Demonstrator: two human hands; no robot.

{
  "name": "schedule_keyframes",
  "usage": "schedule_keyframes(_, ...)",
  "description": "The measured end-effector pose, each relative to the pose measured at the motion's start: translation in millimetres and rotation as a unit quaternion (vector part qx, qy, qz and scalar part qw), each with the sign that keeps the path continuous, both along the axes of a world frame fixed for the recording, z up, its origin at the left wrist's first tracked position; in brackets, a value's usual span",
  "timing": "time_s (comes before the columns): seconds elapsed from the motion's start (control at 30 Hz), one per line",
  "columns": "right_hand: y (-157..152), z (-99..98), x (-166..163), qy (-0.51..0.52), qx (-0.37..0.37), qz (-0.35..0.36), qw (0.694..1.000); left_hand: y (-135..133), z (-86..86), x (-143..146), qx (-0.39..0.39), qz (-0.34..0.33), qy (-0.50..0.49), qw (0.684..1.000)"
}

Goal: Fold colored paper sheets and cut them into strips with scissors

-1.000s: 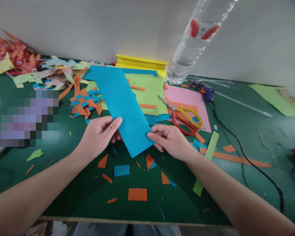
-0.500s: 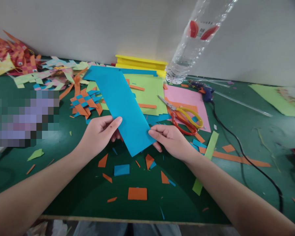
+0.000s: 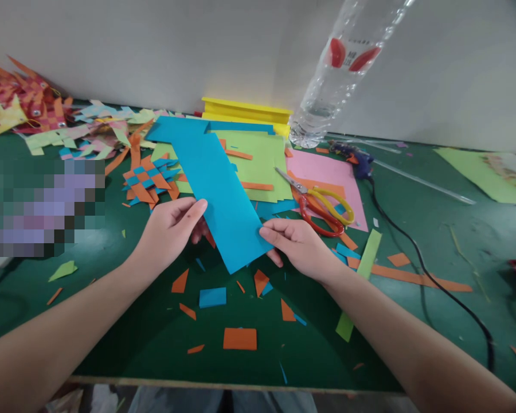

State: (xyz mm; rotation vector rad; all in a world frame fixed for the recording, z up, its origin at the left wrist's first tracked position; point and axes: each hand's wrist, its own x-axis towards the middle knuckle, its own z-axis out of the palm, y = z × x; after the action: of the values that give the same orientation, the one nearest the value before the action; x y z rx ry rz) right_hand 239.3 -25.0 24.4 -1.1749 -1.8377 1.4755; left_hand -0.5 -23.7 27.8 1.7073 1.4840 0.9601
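A long blue paper strip (image 3: pixel 215 183) is lifted a little above the green table, running from the middle back toward the far left. My left hand (image 3: pixel 169 232) pinches its near left edge between thumb and fingers. On the near right corner my right hand (image 3: pixel 298 244) grips the same strip, thumb on top. Red-and-yellow scissors (image 3: pixel 322 206) lie just right of the strip on a pink sheet (image 3: pixel 327 172).
Light green sheets (image 3: pixel 262 158) and a yellow stack (image 3: pixel 245 109) lie behind the strip. A clear bottle (image 3: pixel 339 69) stands at the back. A glue gun (image 3: pixel 355 158) with a black cord (image 3: pixel 417 258) is at right. Woven pieces (image 3: pixel 148 180) and orange scraps (image 3: pixel 239 338) litter the table.
The blue strip has shifted slightly and my left fingers have slid a little up its left edge. My right hand has hardly moved.
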Motion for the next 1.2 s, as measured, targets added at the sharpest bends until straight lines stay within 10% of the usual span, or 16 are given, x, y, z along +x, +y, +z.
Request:
schedule_keyframes(0.73, -1.2, 3.4, -1.0, -0.008, -0.024, -0.002, 1.000, 2.9, -3.6, -2.5, 0.002, 0.045, -0.050, 0.998)
schedule_keyframes(1.2, -2.2, 1.4, 0.1, -0.011, -0.023, -0.001, 1.000, 15.2, -11.5, -5.6, -0.096, 0.120, -0.279, 0.948)
